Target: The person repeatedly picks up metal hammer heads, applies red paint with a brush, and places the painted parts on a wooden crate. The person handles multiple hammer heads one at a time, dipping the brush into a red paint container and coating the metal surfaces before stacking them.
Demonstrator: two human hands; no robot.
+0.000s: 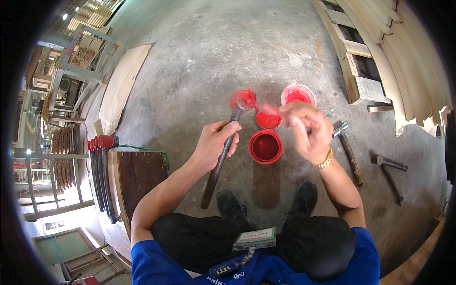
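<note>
My left hand (214, 142) is closed round the dark handle of a hammer (217, 173), which slants up and away from my knees. Its head is coated in wet-looking red paint. My right hand (311, 132), blurred by motion, grips a paintbrush (270, 110) whose red bristles touch the hammer head. Below the brush sits a red paint can (250, 148), uncovered, dark red inside. Just beyond it lies a round red lid (269, 122). A white tub (284, 96) with red paint inside stands farther back, partly behind my right hand.
Two unpainted hammers, a nearer hammer (350, 159) and a farther hammer (389, 164), lie on the concrete floor at right. Several red-headed hammers (100, 175) lean by a brown box (142, 171) at left. A wooden pallet (373, 89) with stacked boards is at far right.
</note>
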